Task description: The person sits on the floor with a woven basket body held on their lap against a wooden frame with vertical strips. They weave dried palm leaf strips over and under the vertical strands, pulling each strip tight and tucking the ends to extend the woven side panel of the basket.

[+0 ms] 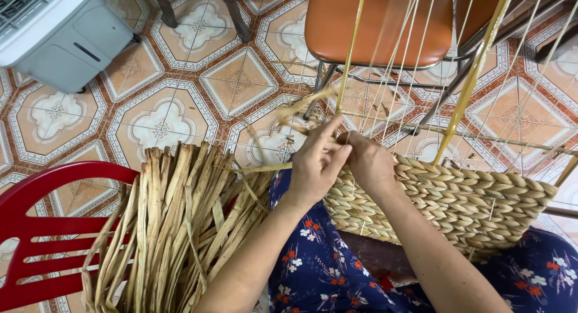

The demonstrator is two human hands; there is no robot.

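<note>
Patterned tile floor below us, orange chair ahead, white appliance at top left corner. We are sitting with a half-woven basket resting on our lap, on the blue floral fabric; thin upright stakes are rising from its top edge.

Left hand is pinching a flat reed strand at the basket's left end, index finger extended along a stake. Right hand is curled tight against the rim beside it, knuckles up; we cannot tell what its fingertips are holding, they are hidden. Both hands are touching each other.

To do this well, we judge: we are keeping the strand flat and untwisted, pulling it snug against the row under it, and pressing the rim down with the right hand so the weave is not loosening. Stakes need to stay evenly spaced.

Spare reed bundle is lying on the red chair, just beside our left arm, within easy reach.
</note>
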